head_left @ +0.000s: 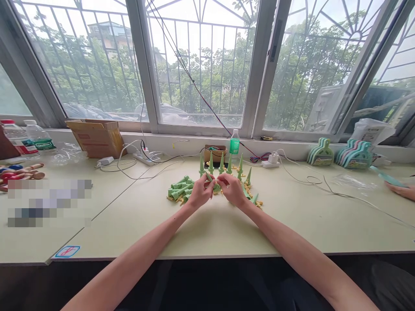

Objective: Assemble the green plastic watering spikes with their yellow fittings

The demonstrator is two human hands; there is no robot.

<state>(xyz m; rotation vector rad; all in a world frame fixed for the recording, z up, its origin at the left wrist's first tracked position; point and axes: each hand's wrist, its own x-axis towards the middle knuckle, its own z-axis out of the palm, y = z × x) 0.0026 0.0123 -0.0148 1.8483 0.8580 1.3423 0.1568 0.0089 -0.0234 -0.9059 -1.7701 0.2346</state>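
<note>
My left hand [201, 191] is closed around a green pointed spike [209, 176], its tip showing above the fingers. Close beside it, my right hand [232, 189] has its thumb and fingers pinched together near the spike; what lies between them is too small to make out. Behind both hands stand several upright green cone-topped pieces [211, 164] in a row. A pile of green tubular pieces [180, 188] with yellow bits lies left of my left hand. Small yellow parts [258, 203] and more green cones [248, 177] lie around my right hand.
A small brown box [215, 155] and a green-labelled bottle [234, 142] stand behind the pieces. Cables and power strips [147, 156] run along the sill. A cardboard box [97, 139] sits left. Green and pink fan-shaped items [353, 154] and another person's hand [400, 190] are right.
</note>
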